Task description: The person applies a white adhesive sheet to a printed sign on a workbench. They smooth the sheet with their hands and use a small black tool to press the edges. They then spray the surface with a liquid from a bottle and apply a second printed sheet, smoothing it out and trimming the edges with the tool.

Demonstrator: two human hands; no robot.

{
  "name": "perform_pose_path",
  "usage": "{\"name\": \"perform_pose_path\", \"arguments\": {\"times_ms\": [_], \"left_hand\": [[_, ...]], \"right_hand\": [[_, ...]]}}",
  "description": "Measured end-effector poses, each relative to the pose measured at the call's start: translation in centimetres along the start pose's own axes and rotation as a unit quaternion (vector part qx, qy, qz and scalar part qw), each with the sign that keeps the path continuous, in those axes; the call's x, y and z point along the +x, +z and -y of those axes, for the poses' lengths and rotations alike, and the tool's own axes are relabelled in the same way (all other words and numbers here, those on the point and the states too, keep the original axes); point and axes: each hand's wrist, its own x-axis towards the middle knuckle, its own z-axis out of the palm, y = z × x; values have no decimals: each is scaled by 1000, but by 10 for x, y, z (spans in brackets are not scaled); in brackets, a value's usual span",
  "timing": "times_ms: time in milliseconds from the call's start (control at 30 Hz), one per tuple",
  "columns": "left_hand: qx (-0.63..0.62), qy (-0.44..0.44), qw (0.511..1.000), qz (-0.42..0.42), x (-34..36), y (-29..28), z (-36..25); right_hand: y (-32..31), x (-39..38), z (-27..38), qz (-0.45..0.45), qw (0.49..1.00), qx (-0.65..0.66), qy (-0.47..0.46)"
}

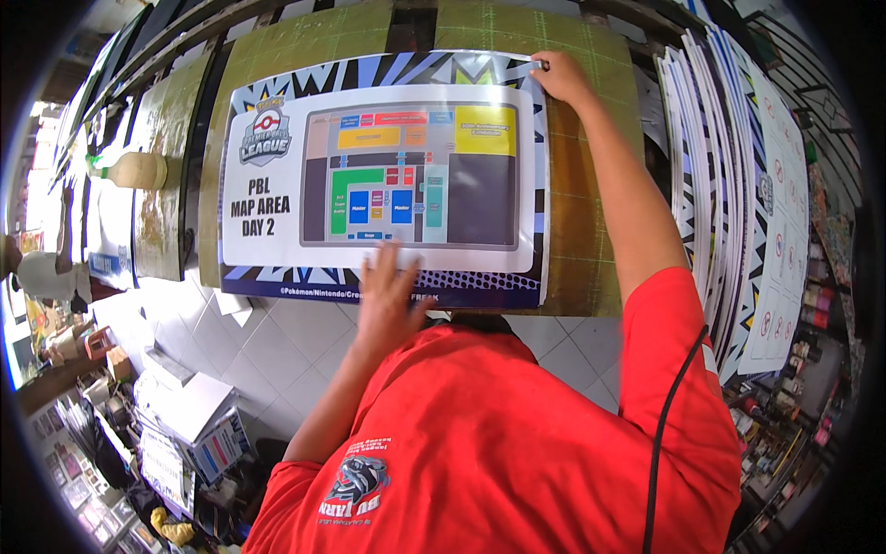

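Note:
A large printed map board [268, 242] with coloured blocks and a patterned purple border lies on a green cutting mat [591, 185] over the table. My left hand [388, 295] rests on its near edge with fingers spread, slightly blurred, holding nothing. At the far right corner of the board, my right hand [561, 81] is closed around a small dark and silver tool [542, 65]. Most of that tool is hidden by the fingers, so its kind cannot be told. My right arm reaches along the board's right side.
To the left, a pale plastic bottle [138, 171] lies on its side on a narrow board. Several large printed panels [706, 185] stand on edge at the right. White boards [189, 406] are piled on the tiled floor [286, 369] at lower left. Slats run behind the table.

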Motion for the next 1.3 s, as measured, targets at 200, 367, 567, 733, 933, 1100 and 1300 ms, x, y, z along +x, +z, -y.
{"name": "perform_pose_path", "arguments": {"times_ms": [200,367,567,733,933,1100,1300], "left_hand": [[104,-253,925,-265,-1,-63,172],[120,-439,872,-180,7,-139,268],[131,-374,907,-142,16,-150,302],[-52,-361,927,-92,-7,-183,336],[-172,-302,931,-110,22,-249,222],[-326,-269,893,-154,13,-306,203],[-380,-327,847,-175,18,-308,213]], "right_hand": [[-3,-17,-13,-57,997,52,-27],[-7,-121,20,-98,987,84,-97],[-15,-252,48,-69,984,152,55],[-12,-308,57,-85,950,255,162],[-25,-323,70,-11,979,193,68],[-28,-320,78,18,986,158,44],[-37,-354,92,47,977,156,138]]}}
